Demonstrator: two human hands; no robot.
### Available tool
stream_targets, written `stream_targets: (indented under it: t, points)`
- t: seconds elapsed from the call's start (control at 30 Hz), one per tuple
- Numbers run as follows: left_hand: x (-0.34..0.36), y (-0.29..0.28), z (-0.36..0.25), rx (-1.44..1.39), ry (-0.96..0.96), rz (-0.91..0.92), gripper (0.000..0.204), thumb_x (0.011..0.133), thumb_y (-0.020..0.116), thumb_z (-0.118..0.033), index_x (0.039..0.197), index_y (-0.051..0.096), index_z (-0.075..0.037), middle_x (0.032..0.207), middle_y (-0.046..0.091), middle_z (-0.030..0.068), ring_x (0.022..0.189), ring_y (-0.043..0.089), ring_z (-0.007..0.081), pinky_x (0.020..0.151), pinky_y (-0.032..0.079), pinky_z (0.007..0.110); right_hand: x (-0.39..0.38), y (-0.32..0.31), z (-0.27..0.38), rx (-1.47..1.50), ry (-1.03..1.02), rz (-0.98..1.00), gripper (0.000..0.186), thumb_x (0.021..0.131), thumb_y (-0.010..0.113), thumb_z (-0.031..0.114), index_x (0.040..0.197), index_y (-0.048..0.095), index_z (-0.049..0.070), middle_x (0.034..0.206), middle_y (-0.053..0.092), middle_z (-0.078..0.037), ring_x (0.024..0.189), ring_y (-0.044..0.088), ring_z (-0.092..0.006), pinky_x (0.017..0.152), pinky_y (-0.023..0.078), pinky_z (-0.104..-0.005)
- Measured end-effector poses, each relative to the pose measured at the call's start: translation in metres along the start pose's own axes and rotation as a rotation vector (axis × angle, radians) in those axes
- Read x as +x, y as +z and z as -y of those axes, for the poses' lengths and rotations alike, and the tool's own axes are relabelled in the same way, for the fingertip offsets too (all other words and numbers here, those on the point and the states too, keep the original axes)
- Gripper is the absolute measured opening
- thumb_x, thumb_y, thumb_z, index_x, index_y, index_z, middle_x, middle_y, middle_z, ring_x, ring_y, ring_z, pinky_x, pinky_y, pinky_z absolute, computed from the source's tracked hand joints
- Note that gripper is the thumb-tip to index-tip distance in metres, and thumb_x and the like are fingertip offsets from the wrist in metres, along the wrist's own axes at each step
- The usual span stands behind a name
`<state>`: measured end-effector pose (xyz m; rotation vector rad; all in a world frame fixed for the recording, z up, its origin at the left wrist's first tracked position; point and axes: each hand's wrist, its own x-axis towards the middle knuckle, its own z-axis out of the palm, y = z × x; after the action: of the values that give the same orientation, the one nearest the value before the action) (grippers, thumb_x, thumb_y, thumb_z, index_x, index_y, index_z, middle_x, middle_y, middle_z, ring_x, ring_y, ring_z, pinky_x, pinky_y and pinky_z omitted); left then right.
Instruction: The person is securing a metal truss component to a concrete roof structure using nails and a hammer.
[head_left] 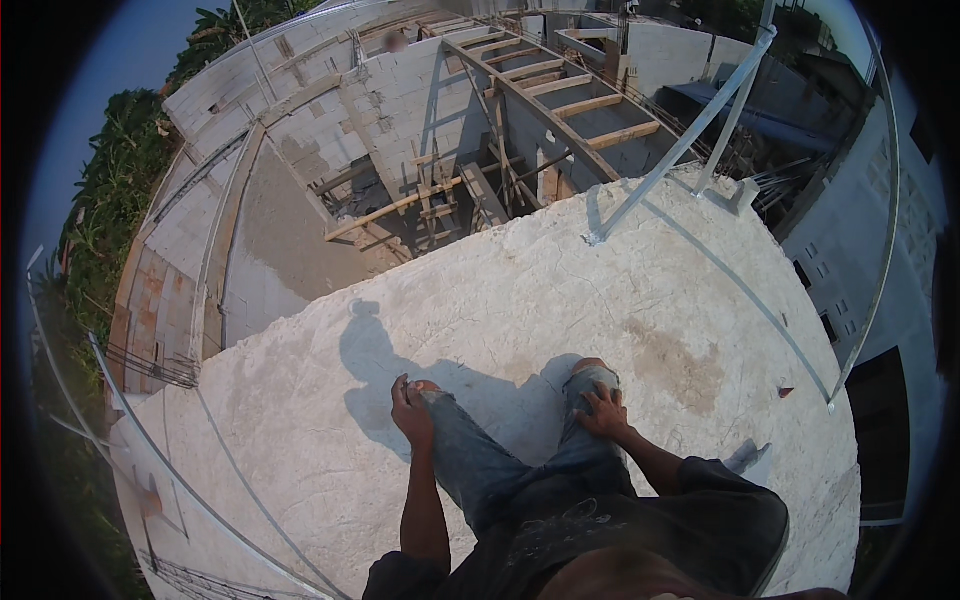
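I sit on a rough, pale concrete slab [290,440] with both knees bent. My left hand [411,412] is raised beside my left knee, its fingers curled together. Whatever it may hold is too small to make out. My right hand [602,412] lies on the right leg of my worn blue jeans [580,455], just below the knee, with its fingers spread and nothing in them. A dark shirt [620,535] covers my body. My shadow [365,345] falls on the slab ahead and to the left.
Ahead, the slab's edge drops to unfinished block walls [400,95], a wooden beam frame [560,90] and bamboo props [430,195]. Slanting metal struts [680,140] rise at the far right; a metal rail [160,455] runs along the left. Small debris [786,392] lies right.
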<state>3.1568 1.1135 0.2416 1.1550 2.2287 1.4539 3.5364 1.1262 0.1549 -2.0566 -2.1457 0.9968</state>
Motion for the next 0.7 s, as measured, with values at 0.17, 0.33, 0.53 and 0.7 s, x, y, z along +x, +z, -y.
stream_targets:
  t: [0.17, 0.33, 0.53, 0.7]
  points:
    - [0.001, -0.004, 0.002, -0.055, 0.019, -0.041, 0.030, 0.096, 0.049, -0.016, 0.119, 0.059, 0.000, 0.095, 0.070, 0.0178, 0.089, 0.068, 0.0282, 0.082, 0.051, 0.036, -0.001, 0.007, 0.001, -0.027, -0.044, -0.050, 0.063, 0.081, 0.060, 0.057, 0.136, 0.050, 0.027, 0.154, 0.024, -0.010, 0.136, 0.019, -0.0535, 0.097, 0.034, -0.0704]
    - [-0.008, -0.003, 0.013, -0.034, 0.017, -0.018, 0.028, 0.096, 0.049, -0.015, 0.117, 0.060, -0.001, 0.093, 0.070, 0.0165, 0.089, 0.068, 0.0299, 0.081, 0.051, 0.038, -0.006, 0.010, 0.000, -0.019, -0.012, -0.035, 0.061, 0.079, 0.065, 0.051, 0.134, 0.052, 0.027, 0.153, 0.025, -0.010, 0.136, 0.019, -0.0505, 0.102, 0.032, -0.0657]
    - [-0.010, -0.004, 0.005, 0.149, 0.229, 0.082, 0.024, 0.092, 0.053, -0.011, 0.112, 0.063, -0.003, 0.093, 0.070, 0.0155, 0.088, 0.066, 0.0341, 0.080, 0.051, 0.042, -0.001, 0.016, -0.007, -0.065, -0.104, -0.076, 0.060, 0.079, 0.064, 0.049, 0.134, 0.051, 0.028, 0.153, 0.024, -0.008, 0.137, 0.018, -0.0500, 0.104, 0.030, -0.0646]
    - [-0.027, 0.005, 0.016, 0.229, 0.506, 0.269, 0.023, 0.091, 0.055, -0.012, 0.112, 0.063, -0.007, 0.095, 0.069, 0.0136, 0.087, 0.066, 0.0341, 0.077, 0.051, 0.042, -0.001, 0.006, 0.009, -0.050, 0.028, 0.000, 0.057, 0.081, 0.064, 0.046, 0.134, 0.052, 0.028, 0.153, 0.025, -0.008, 0.137, 0.018, -0.0501, 0.104, 0.029, -0.0641]
